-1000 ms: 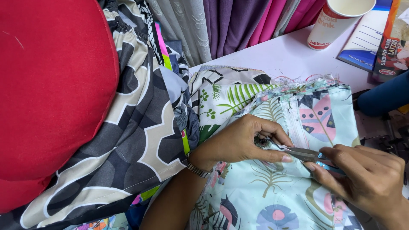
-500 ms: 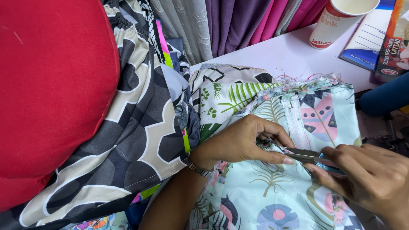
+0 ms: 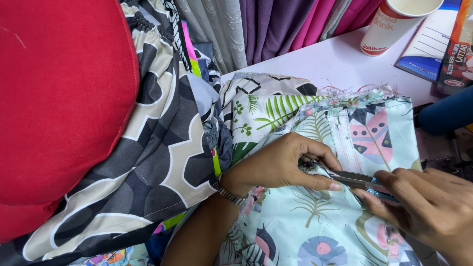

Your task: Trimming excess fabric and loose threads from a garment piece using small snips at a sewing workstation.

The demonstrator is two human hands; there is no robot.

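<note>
Head view: left hand (image 3: 283, 165) pinches a fold of the pale printed fabric (image 3: 315, 216), fingers closed on it. Right hand (image 3: 431, 207), at 3 o'clock of the left, grips small metal thread snips (image 3: 352, 178), blades touching the pinched fold. Paper cup (image 3: 391, 24) stands at 1 o'clock.

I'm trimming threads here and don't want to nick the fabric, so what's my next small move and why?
Probably close the thread snips just at their tips: the left hand pinches a fold of the light printed fabric right at the blades, while the right hand holds the handle.
</note>
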